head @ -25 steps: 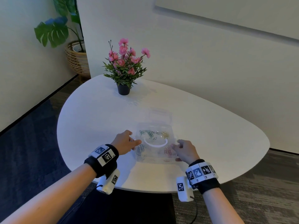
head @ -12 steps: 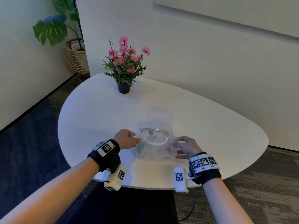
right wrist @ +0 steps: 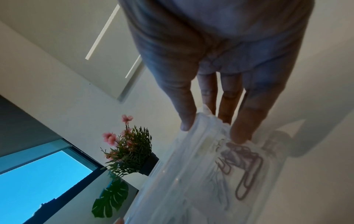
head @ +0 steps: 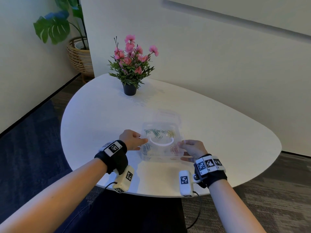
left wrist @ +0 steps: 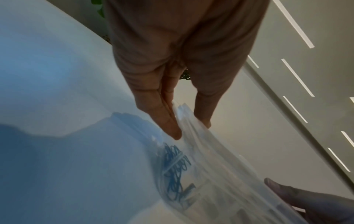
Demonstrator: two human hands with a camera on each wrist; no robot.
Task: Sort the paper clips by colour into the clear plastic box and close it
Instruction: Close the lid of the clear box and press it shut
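between my hands, the clear plastic box (head: pixel 162 142) sat lifted at its near edge, raised since a second ago, left hand (head: pixel 131 140) and right hand (head: pixel 193 148) each pinching a side, sorted paper clips (head: pixel 174 147) inside, suggesting closing was nearly finished.

The head camera looks from high up, forward and down, and takes in the whole white worktop (head: pixel 94 118). The clear box (head: pixel 162 143) sits near the 6 o'clock edge, the flower pot (head: pixel 129 89) far off at 12 o'clock. The left wrist camera sits very close under the left hand (left wrist: pixel 172 68), looking along its fingers (left wrist: pixel 162 115) and up at the wall. The right wrist camera does the same under the right hand (right wrist: pixel 220 53). All three views share the box; the head and right wrist views also share the flower pot.
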